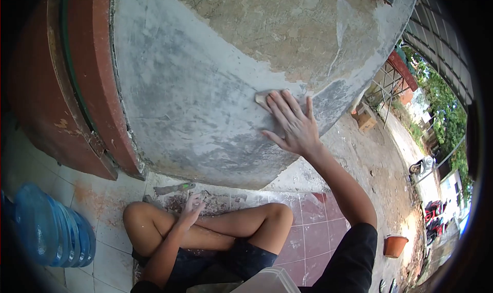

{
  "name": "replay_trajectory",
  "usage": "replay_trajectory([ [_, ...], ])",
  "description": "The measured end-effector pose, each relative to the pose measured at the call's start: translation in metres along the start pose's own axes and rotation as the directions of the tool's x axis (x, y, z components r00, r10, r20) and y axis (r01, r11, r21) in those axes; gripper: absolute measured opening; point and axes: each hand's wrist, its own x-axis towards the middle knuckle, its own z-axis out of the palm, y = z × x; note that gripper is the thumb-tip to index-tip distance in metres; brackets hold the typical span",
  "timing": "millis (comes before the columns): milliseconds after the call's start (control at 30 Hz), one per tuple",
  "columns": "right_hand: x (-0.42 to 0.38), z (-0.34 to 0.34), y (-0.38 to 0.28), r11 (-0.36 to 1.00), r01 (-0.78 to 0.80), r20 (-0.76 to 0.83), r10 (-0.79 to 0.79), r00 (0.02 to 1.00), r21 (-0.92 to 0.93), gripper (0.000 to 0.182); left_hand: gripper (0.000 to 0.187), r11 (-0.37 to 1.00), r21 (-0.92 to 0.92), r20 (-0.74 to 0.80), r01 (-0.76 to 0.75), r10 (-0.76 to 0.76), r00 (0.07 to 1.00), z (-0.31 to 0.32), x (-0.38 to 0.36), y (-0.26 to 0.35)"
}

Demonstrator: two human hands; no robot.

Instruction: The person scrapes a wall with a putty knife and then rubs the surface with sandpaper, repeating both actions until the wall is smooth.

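Observation:
My right hand (295, 126) lies flat on the grey plastered wall (174, 92), fingers spread. Under its fingertips it presses a small pale piece of sandpaper (263, 99), mostly covered by the fingers. Near my crossed legs, my left hand (192, 211) hangs with loosely bent fingers apart and nothing visible in it. A putty knife (174, 188) with a green-and-grey handle lies on the floor just beyond that hand. Above my right hand, the wall's rough brown patch (277, 31) meets the smoother grey coat.
A large blue water jug (54, 226) lies on the tiles at left. A reddish-brown door frame (95, 77) borders the wall. To the right are an orange pot (395, 245), a cardboard box (364, 119) and a parked motorbike (422, 165). A clear plastic container (269, 281) is close below me.

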Motion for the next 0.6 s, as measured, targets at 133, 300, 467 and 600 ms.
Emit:
replay_trajectory([
  [133,0.091,-0.012,-0.048,0.993,0.118,-0.150,-0.113,0.982,0.024,0.084,0.050,0.998,-0.037,-0.015,0.043,-0.044,0.999,-0.003,0.001,0.002],
  [300,0.143,-0.017,-0.078,0.986,0.131,-0.249,-0.153,0.956,-0.101,0.083,0.048,0.994,0.011,-0.049,0.109,-0.109,0.993,-0.012,-0.011,0.012],
  [467,0.085,-0.005,-0.047,0.996,0.085,-0.179,-0.081,0.981,0.018,0.082,0.048,0.999,-0.035,-0.072,0.033,-0.035,0.997,-0.014,-0.012,-0.003],
  [600,-0.005,0.012,-0.010,0.999,-0.049,-0.020,0.049,0.999,-0.020,0.082,0.047,0.998,-0.042,-0.021,0.046,-0.047,0.999,-0.003,-0.005,-0.003],
])
